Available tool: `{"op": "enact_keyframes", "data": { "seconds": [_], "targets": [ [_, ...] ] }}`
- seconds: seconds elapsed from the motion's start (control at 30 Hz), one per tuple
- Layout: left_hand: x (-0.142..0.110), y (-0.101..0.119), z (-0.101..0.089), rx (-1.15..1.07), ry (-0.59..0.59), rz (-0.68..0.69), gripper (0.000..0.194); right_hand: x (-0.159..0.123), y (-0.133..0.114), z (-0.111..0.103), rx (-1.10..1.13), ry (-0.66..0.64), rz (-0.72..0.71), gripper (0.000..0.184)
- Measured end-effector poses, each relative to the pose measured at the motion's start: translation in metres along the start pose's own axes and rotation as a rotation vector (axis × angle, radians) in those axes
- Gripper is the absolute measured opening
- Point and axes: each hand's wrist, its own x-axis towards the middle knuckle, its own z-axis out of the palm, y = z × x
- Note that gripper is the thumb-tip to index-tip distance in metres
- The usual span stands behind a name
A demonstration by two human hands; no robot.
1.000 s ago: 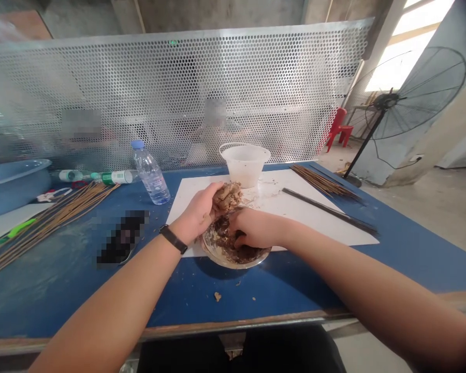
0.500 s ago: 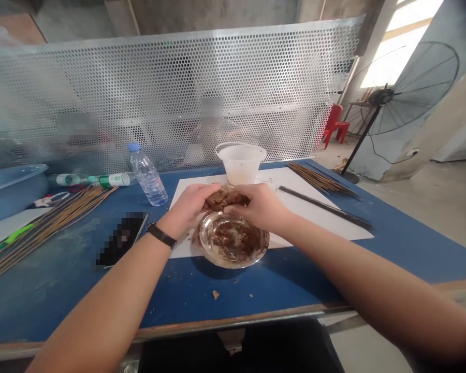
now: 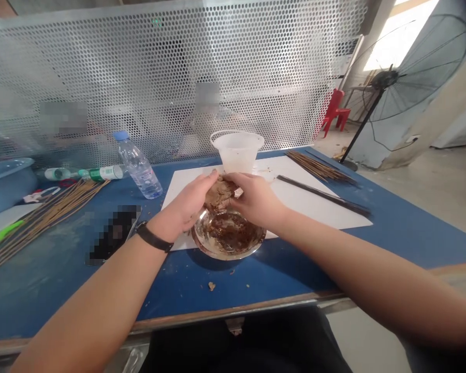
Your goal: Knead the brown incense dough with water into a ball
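Between my two hands is a lump of brown dough-like paste (image 3: pixel 219 194), rough and crumbly at its surface. My left hand (image 3: pixel 189 201) cups it from the left, with a dark band on the wrist. From the right, my right hand (image 3: pixel 257 199) closes its thumb and fingers on the same lump; some fingertips are hidden behind it. Just below the lump sits a shiny metal bowl (image 3: pixel 230 255), its inside smeared with dark brown residue. A white plastic bucket (image 3: pixel 238 153) with a handle stands right behind my hands.
A white board (image 3: pixel 306 207) lies under the bowl's far side, with dark sticks (image 3: pixel 322 196) on it. Thin brown sticks lie in bundles at left (image 3: pixel 58 212) and right (image 3: pixel 318 168). A water bottle (image 3: pixel 140 171), phone (image 3: pixel 114 234) and blue basin (image 3: pixel 8 184) are at left. A perforated metal screen (image 3: pixel 159 77) stands behind.
My right hand has come up out of the bowl to the lump, and both hands now hold it above the bowl's far rim. The lump has been turned between them. The view has shifted slightly.
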Motion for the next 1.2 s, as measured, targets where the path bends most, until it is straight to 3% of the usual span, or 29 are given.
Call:
{"op": "enact_keyframes", "data": {
  "seconds": [0.13, 0.3, 0.4, 0.5, 0.57, 0.63, 0.73, 0.8, 0.87, 1.0, 1.2],
  "targets": [
    [-0.001, -0.010, 0.005, 0.018, 0.041, 0.034, 0.043, 0.005, 0.006, -0.002, -0.064, -0.021, 0.070, 0.029],
    [-0.004, -0.006, 0.002, 0.307, 0.188, 0.121, 0.045, 0.003, 0.011, 0.002, -0.037, 0.022, 0.000, 0.026],
    [-0.005, 0.010, -0.007, 0.411, 0.182, 0.097, 0.049, 0.000, 0.001, 0.002, 0.022, 0.011, 0.003, 0.034],
    [-0.005, 0.024, -0.025, 0.399, 0.072, 0.046, 0.041, 0.001, -0.011, -0.006, -0.064, -0.025, 0.123, 0.030],
    [-0.003, 0.027, -0.038, 0.304, -0.035, -0.026, 0.036, 0.002, -0.016, -0.011, -0.169, -0.151, 0.167, 0.017],
    [-0.003, 0.026, -0.045, 0.146, -0.097, -0.069, 0.038, 0.001, -0.018, -0.013, -0.186, -0.372, 0.090, 0.012],
    [-0.002, 0.018, -0.040, -0.086, -0.125, -0.083, 0.043, -0.002, -0.014, -0.006, -0.166, -0.613, -0.147, 0.032],
    [-0.001, 0.013, -0.028, -0.202, -0.086, -0.101, 0.041, -0.005, -0.011, 0.002, -0.240, -0.669, -0.233, 0.052],
    [0.002, 0.009, -0.014, -0.297, 0.000, -0.108, 0.034, -0.005, -0.010, 0.010, -0.305, -0.714, -0.255, 0.055],
    [0.008, 0.003, 0.001, -0.405, 0.141, -0.058, 0.025, -0.002, -0.017, 0.017, -0.322, -0.815, -0.292, 0.035],
    [0.011, -0.002, -0.001, -0.385, 0.137, -0.020, 0.024, 0.001, -0.020, 0.018, -0.165, -0.869, -0.376, 0.014]
  ]
}}
